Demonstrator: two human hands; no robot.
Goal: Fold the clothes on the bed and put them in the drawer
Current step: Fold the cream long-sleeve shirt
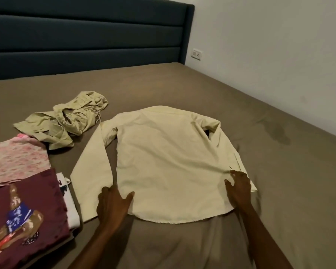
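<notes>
A pale cream long-sleeved shirt (169, 160) lies spread back-up on the brown bed sheet (279, 171), with its hem toward me. Its left sleeve lies stretched out beside the body, and its right sleeve is folded in along the right side. My left hand (113, 206) grips the shirt's lower left edge, thumb on top of the cloth. My right hand (239, 189) rests on the lower right part, fingers curled and bunching the fabric near the folded sleeve's cuff.
A crumpled olive-green garment (66, 121) lies at the back left. At the left edge sit folded clothes: a pink patterned piece (16, 156), a maroon printed one (25, 210) and a white one (70, 206) under it. A dark blue headboard (85, 35) stands behind; a wall runs along the right.
</notes>
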